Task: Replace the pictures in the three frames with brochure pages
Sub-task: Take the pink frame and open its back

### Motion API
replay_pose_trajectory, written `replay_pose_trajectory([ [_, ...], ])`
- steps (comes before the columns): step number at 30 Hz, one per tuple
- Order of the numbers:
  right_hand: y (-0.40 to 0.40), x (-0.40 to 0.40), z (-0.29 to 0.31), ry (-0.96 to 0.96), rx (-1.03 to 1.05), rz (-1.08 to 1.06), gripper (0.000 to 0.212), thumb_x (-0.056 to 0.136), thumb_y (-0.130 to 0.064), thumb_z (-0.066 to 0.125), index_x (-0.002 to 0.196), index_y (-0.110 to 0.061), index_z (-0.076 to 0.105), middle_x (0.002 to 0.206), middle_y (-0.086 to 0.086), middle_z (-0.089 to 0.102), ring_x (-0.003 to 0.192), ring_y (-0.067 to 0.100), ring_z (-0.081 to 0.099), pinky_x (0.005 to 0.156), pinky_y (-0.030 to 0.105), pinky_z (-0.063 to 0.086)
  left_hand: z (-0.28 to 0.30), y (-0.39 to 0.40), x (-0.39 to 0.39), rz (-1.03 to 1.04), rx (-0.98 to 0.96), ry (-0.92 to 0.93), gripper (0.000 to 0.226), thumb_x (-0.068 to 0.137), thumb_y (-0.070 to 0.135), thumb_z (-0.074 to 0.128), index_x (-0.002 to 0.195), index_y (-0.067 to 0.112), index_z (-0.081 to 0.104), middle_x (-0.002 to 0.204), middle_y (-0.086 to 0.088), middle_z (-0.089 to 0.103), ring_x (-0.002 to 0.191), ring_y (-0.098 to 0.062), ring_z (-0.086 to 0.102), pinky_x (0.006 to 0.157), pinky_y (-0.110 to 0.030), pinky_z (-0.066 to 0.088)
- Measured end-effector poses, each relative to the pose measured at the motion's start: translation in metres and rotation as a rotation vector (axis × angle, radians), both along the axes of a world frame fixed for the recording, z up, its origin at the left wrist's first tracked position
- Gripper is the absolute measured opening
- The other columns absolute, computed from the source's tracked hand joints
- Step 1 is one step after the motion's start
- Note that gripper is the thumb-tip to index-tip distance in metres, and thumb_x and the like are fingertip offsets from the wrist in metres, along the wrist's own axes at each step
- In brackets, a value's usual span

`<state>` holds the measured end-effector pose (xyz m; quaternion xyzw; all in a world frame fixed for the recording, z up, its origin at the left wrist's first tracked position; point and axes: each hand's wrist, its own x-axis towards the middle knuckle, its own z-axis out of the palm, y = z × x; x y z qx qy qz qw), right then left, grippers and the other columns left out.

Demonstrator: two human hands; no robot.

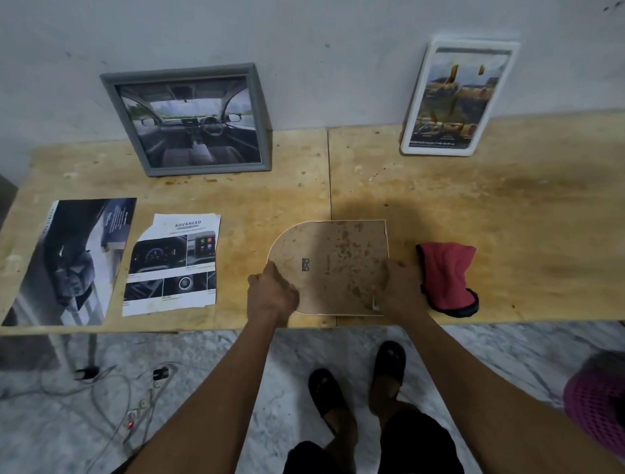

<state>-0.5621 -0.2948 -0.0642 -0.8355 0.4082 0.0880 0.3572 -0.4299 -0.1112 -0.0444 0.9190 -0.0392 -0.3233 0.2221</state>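
Note:
A brown arched frame (333, 262) lies face down near the front edge of the wooden table (517, 215), its stained backing board up. My left hand (272, 292) grips its lower left edge, and my right hand (399, 287) grips its right edge. A grey frame (187, 120) with a car-interior page leans on the wall at the back left. A white frame (457, 98) with a yellow-toned car page leans on the wall at the back right. Two loose brochure pages lie at the left: a dark one (72, 264) and a torn one headed "ADVANCED" (173, 265).
A red cloth with black trim (448, 277) lies just right of the arched frame. Cables and a power strip (135, 401) lie on the marble floor under the table's left end. A pink mesh object (602, 406) sits at the right edge. My sandalled feet stand below.

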Motion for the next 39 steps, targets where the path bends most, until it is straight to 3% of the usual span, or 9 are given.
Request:
replay_pose_trajectory([
  [2,-0.001,0.002,-0.001,-0.017,0.004,-0.021,0.046,0.091,0.002,0.050,0.137,-0.003,0.045,0.141,0.014,0.042,0.124,0.028,0.043,0.084,0.020,0.032,-0.003,-0.001,0.000,-0.008,0.036,0.012,0.057,0.088,0.023,0.064,0.140,0.014,0.041,0.132,-0.021,0.043,0.121,-0.042,0.045,0.100,-0.046,0.045],
  [4,0.000,0.003,-0.002,-0.035,0.030,-0.069,0.046,0.091,0.001,0.051,0.136,-0.008,0.047,0.141,0.014,0.043,0.127,0.031,0.042,0.097,0.033,0.035,-0.004,-0.005,0.001,0.033,0.056,0.042,0.065,0.086,0.023,0.069,0.143,0.014,0.039,0.136,-0.020,0.038,0.126,-0.043,0.040,0.104,-0.048,0.041],
  [8,0.005,0.003,-0.010,-0.083,-0.006,-0.054,0.039,0.092,0.001,0.043,0.130,-0.003,0.047,0.137,0.012,0.045,0.113,0.023,0.047,0.092,0.033,0.042,-0.006,-0.018,0.013,0.165,0.090,0.078,0.063,0.084,0.030,0.067,0.141,0.014,0.043,0.141,-0.020,0.042,0.130,-0.039,0.038,0.107,-0.044,0.036],
  [12,0.004,0.002,-0.009,-0.062,-0.043,0.009,0.045,0.089,0.001,0.042,0.134,0.003,0.045,0.140,0.015,0.041,0.123,0.031,0.045,0.099,0.038,0.042,-0.008,-0.027,0.021,0.287,0.127,0.107,0.058,0.082,0.032,0.068,0.133,0.010,0.049,0.138,-0.020,0.044,0.127,-0.038,0.040,0.109,-0.046,0.039],
  [17,0.006,0.001,-0.012,-0.049,-0.014,0.031,0.050,0.087,-0.005,0.052,0.136,-0.004,0.043,0.148,0.011,0.034,0.128,0.031,0.041,0.102,0.044,0.042,-0.014,-0.029,0.035,0.430,0.118,0.158,0.069,0.067,0.034,0.079,0.126,0.007,0.055,0.132,-0.016,0.052,0.120,-0.036,0.049,0.100,-0.046,0.048],
  [21,0.005,0.004,-0.012,-0.025,-0.028,0.047,0.050,0.085,-0.010,0.058,0.133,-0.005,0.045,0.146,0.011,0.035,0.127,0.033,0.043,0.103,0.048,0.041,-0.081,-0.007,0.064,0.473,0.005,0.221,0.088,0.038,0.053,0.081,0.111,0.006,0.065,0.114,-0.012,0.068,0.101,-0.036,0.066,0.083,-0.051,0.058],
  [26,0.004,0.005,-0.013,0.010,-0.024,0.056,0.059,0.085,-0.006,0.057,0.141,-0.007,0.038,0.153,0.009,0.029,0.135,0.033,0.035,0.107,0.048,0.039,-0.057,-0.002,0.053,0.386,-0.076,0.265,0.044,0.060,0.042,0.078,0.087,0.010,0.066,0.104,-0.017,0.073,0.094,-0.036,0.072,0.083,-0.051,0.060],
  [35,0.003,0.001,-0.006,-0.017,-0.015,0.083,0.072,0.084,-0.012,0.062,0.147,-0.008,0.029,0.148,0.012,0.035,0.132,0.032,0.037,0.107,0.049,0.035,-0.043,0.012,0.060,0.370,-0.116,0.253,0.058,0.072,0.037,0.085,0.104,-0.007,0.067,0.106,-0.022,0.070,0.097,-0.041,0.068,0.086,-0.054,0.058],
  [39,0.003,0.000,-0.010,0.000,-0.017,0.107,0.076,0.087,-0.019,0.061,0.152,-0.018,0.024,0.152,0.012,0.029,0.134,0.034,0.033,0.107,0.045,0.034,-0.040,0.023,0.060,0.516,-0.170,0.257,0.047,0.083,0.022,0.081,0.112,-0.012,0.065,0.110,-0.023,0.069,0.098,-0.039,0.068,0.083,-0.044,0.058],
])
